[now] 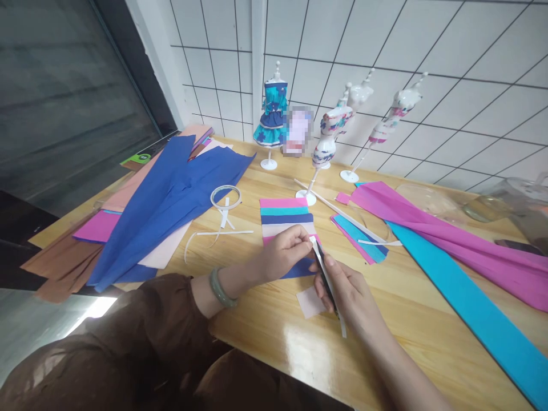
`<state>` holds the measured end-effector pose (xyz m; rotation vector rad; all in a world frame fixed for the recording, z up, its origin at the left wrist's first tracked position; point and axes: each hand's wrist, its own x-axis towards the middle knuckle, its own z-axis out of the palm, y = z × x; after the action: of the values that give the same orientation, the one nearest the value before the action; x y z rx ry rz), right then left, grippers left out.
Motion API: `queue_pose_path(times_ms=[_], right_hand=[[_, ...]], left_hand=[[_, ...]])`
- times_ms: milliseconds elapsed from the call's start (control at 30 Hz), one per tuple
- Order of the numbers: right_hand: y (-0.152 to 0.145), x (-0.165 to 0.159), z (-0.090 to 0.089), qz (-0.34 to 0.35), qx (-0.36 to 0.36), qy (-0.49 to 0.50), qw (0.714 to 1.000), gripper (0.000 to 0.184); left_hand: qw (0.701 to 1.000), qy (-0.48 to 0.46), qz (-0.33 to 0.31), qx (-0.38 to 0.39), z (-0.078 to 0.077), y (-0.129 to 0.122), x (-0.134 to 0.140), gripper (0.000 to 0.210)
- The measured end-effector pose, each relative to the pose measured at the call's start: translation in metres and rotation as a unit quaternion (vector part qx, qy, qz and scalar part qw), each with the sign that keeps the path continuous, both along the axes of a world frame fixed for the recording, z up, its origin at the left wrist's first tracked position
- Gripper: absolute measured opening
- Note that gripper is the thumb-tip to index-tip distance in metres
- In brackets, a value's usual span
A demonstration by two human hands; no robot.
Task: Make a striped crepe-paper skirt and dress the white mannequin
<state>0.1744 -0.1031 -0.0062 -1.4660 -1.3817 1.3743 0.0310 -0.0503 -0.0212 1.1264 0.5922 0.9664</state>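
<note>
My left hand (287,251) is closed, with the fingertips pinching near the upper end of a narrow white strip (313,242). Closed around a slim black tool (327,279) is my right hand (345,282); I cannot make out the tool's exact kind. The strip's top lies against the tool's tip, and a white tail shows below the right hand. Behind my left hand, pink, teal, navy and pale bands form a striped piece of crepe paper (285,219), partly covered. A small pale square (310,302) lies under my right hand.
A roll of tape (225,197) and white scraps lie left of the striped piece. Blue crepe paper (171,194) covers the left side; magenta (398,208) and turquoise paper (462,302) stretch right. Small dress forms (327,134), one in a blue dress (272,120), stand at the back.
</note>
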Motion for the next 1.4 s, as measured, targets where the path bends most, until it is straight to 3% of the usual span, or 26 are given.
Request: queue_pose_path(times_ms=[133,500,1400], right_hand=[[0.0009,0.0014,-0.0001,0.008,-0.016,0.023,1.000,0.045],[0.0018,-0.0023,0.0059,0.009,-0.016,0.026,1.000,0.043],[0.0025,-0.0001,0.0001,-0.012,-0.023,0.033,0.999,0.046]], left_hand=[[1.000,-0.017,-0.005,-0.018,0.0016,0.0007,0.0001,0.021],[0.997,0.065,-0.029,0.023,0.0039,-0.0040,-0.0015,0.018],[0.998,0.057,-0.031,0.016,0.0005,-0.0026,-0.0009,0.017]])
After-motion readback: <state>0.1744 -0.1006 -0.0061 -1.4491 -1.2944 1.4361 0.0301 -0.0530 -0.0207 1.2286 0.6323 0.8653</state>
